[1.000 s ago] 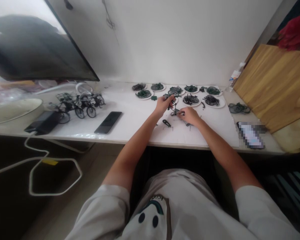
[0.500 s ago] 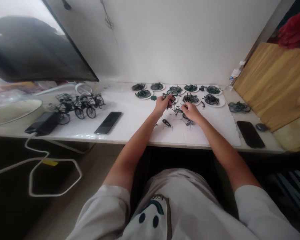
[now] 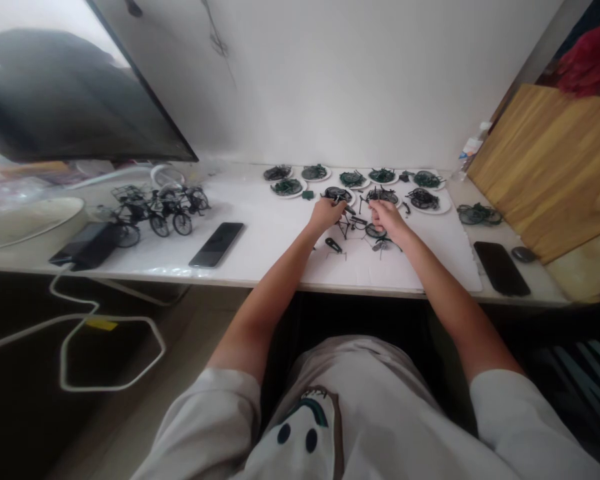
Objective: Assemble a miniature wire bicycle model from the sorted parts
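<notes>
My left hand [image 3: 327, 215] is closed around a small dark model-bicycle part [image 3: 350, 209] whose end sticks out past the fingertips, by a plate of parts. A short way to the right, my right hand [image 3: 386, 217] has its fingers pinched together; whatever they hold is too small to make out. Below and between the hands lie loose pieces: thin dark frame parts, a small wheel [image 3: 375, 231] partly behind the right hand, a dark elongated chain-cover-like piece [image 3: 333, 245] and thin wire pieces [image 3: 380, 246].
Several white plates heaped with dark and green bicycle parts [image 3: 423, 199] line the back. Assembled model bicycles [image 3: 159, 212] stand at left beside a black box [image 3: 85, 245]. Phones lie left [image 3: 217, 245] and right [image 3: 501, 268]. A wooden board [image 3: 570, 173] leans at right.
My left hand has lowered slightly, uncovering the plate behind it. My right hand has turned, its fingertips drawn closer together and moved slightly right. The loose frame parts between them show more.
</notes>
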Action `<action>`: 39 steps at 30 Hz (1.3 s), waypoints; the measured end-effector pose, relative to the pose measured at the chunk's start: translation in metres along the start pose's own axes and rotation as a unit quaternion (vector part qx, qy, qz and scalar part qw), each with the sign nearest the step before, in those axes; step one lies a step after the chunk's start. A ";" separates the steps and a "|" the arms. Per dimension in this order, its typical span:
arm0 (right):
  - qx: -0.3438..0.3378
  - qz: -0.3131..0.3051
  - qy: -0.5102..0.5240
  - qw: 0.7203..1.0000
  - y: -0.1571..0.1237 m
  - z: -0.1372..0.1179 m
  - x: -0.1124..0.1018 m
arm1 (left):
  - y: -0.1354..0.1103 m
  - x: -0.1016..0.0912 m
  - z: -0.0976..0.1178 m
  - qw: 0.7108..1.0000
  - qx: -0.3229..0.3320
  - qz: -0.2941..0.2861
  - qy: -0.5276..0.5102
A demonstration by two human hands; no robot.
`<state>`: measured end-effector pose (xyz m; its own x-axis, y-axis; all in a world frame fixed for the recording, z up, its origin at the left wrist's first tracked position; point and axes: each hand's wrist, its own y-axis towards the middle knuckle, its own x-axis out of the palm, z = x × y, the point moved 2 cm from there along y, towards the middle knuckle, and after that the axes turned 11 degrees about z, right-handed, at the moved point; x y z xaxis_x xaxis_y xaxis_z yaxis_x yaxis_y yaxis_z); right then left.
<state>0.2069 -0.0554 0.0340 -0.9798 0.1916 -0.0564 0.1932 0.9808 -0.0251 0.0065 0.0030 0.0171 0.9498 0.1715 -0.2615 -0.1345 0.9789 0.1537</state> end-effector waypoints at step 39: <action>0.019 0.006 0.098 0.995 -0.001 0.002 0.004 | 0.002 0.013 -0.006 0.926 0.353 -0.136 0.009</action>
<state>0.2034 -0.0553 0.0321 -0.9678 0.2094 0.1396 0.2023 0.9773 -0.0634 0.0172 0.0081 0.0079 0.9154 -0.0624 -0.3977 0.3335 0.6709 0.6623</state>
